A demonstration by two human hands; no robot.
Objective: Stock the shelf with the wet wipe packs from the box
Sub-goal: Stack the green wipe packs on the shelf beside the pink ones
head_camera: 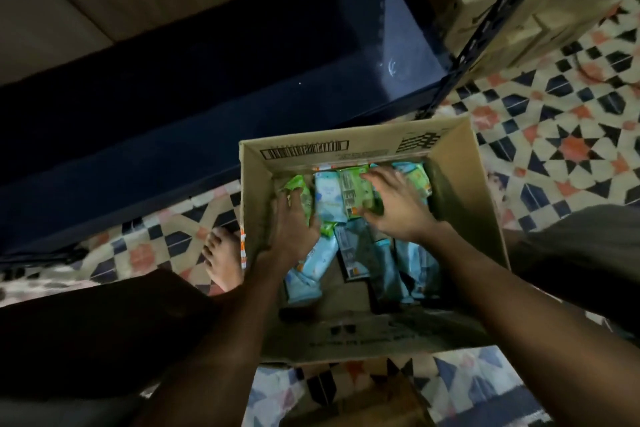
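Observation:
An open cardboard box (460, 184) stands on the patterned floor and holds several wet wipe packs, green and light blue. Both hands are down inside it. My left hand (294, 222) closes around a green pack (298, 189) at the box's left side. My right hand (394, 204) grips another green pack (353, 191) near the far wall, fingers spread over its top. Light blue packs (308, 274) lie below the hands on the box bottom. The dark blue shelf (207, 87) runs across the view just beyond the box.
A black perforated shelf upright (485, 31) slants at the upper right, with cardboard boxes (540, 3) behind it. My bare foot (223, 260) stands left of the box. A dark garment (86, 333) covers my knee at lower left. Another carton (363, 402) sits at the bottom edge.

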